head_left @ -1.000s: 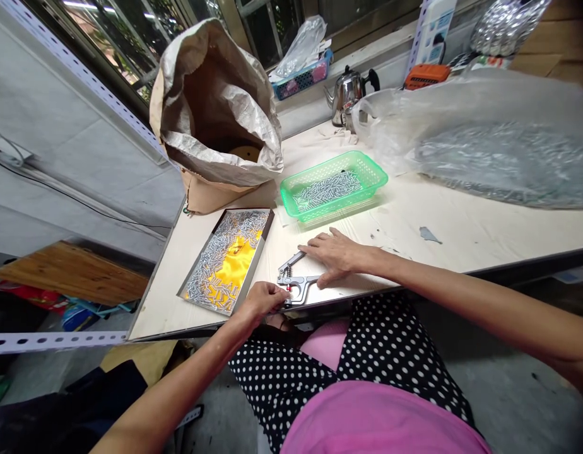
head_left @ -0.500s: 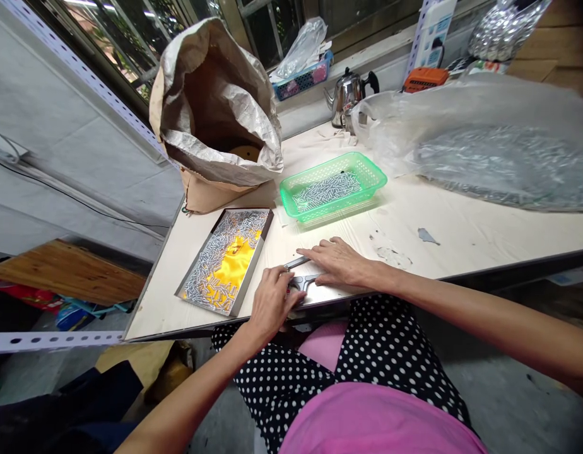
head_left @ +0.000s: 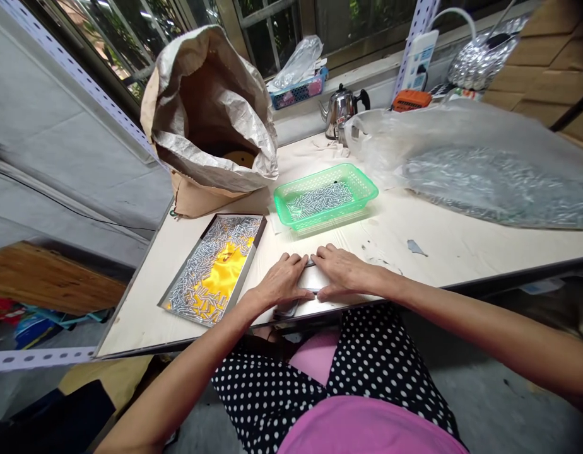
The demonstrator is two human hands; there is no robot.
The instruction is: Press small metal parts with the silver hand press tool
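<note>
My left hand (head_left: pixel 282 279) and my right hand (head_left: pixel 344 272) face each other at the table's front edge, fingertips nearly meeting. Between them, a slim grey metal bar (head_left: pixel 311 263) shows at the far side, and a second thin bar (head_left: pixel 311 291) lies nearer me. Fingers and thumbs of both hands close on the ends of these bars; whether they form one linked piece is hidden. Under my left wrist a dark grey flat part (head_left: pixel 286 309) sticks out at the edge. To the left lies a shallow tray (head_left: pixel 247 268) of small silvery metal pins on a yellow bottom.
Behind my hands stands a green plastic basket (head_left: pixel 367 192) with similar pins. A big open sack (head_left: pixel 163 151) rises at the back left. On the right lies a clear plastic bag (head_left: pixel 490 183) full of metal pieces. A steel kettle (head_left: pixel 339 110) stands near the window.
My left hand has moved right and turned inward, and its fingertips now meet the metal bars close to my right hand. The angled bars now lie roughly parallel. The view has shifted slightly.
</note>
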